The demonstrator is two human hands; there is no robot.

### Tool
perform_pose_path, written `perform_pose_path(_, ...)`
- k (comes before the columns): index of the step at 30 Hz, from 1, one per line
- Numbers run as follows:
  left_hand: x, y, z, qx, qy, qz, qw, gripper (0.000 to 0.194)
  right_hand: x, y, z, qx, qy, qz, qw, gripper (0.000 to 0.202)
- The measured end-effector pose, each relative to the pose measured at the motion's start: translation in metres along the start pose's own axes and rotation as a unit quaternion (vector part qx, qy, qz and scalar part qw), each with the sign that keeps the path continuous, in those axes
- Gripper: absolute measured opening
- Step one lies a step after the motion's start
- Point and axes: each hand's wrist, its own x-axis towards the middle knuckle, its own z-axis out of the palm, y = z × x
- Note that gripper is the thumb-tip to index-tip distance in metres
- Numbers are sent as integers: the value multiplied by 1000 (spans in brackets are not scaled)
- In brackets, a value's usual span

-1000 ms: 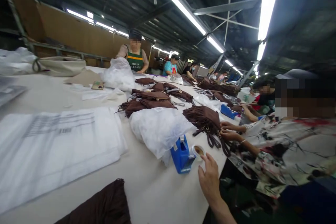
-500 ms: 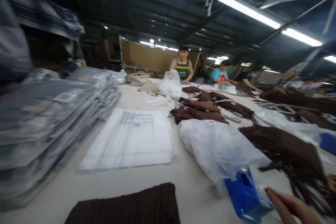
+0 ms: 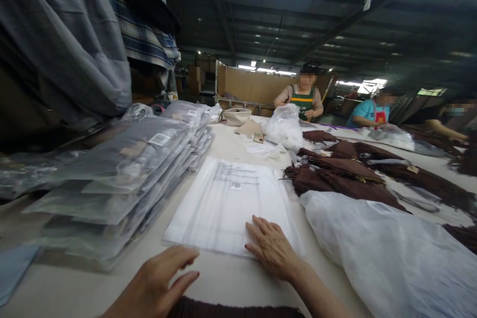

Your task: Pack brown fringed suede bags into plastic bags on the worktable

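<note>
My right hand (image 3: 271, 248) lies flat with spread fingers on the near right edge of a stack of flat, clear-white plastic bags (image 3: 223, 213), which bears a barcode label. Left of it, my left hand (image 3: 160, 278) hovers over the table, thumb and fingers apart, holding nothing. Below both hands, at the bottom edge, shows a strip of dark brown fabric (image 3: 234, 309); most of it is out of view.
At left stand piled bagged grey garments (image 3: 122, 159). A crumpled plastic bag (image 3: 391, 248) lies at right, with brown fringed pieces (image 3: 343, 179) behind it. Across the table a person in a green apron (image 3: 301, 99) handles plastic; more people work at far right.
My view has swung left. My right hand has left the blue tape dispenser, now out of view, and come onto the bag stack. My left hand has come into view.
</note>
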Motion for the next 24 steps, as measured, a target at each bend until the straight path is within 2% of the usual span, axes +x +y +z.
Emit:
perform_pose_path(2, 36, -26, 20, 11, -28, 32, 999, 21, 9, 1, 5, 36, -27, 9, 999, 43)
perform_pose_path(4, 63, -42, 39, 40, -69, 55, 995, 26, 15, 5, 5, 75, -31, 19, 997, 40)
perform_pose_path(7, 89, -51, 63, 75, -137, 69, 985, 34, 23, 18, 3, 119, -41, 29, 992, 36)
perform_pose_path(10, 105, -50, 80, 85, -161, 71, 981, 47, 33, 34, 5, 174, -47, 57, 982, 34)
perform_pose_path(16, 126, -40, 92, 118, -184, 79, 972, 53, 47, 48, 19, 254, -15, 129, 959, 37)
perform_pose_path(21, 131, -23, 96, 160, -204, 101, 961, 58, 54, 52, 20, 276, 14, 114, 954, 22)
perform_pose_path(22, 132, -22, 97, 172, -205, 105, 958, 56, 54, 52, 18, 274, 23, 106, 956, 20)
perform_pose_path(24, 134, -21, 98, 200, -207, 110, 951, 39, 55, 51, 13, 259, 47, 87, 961, 20)
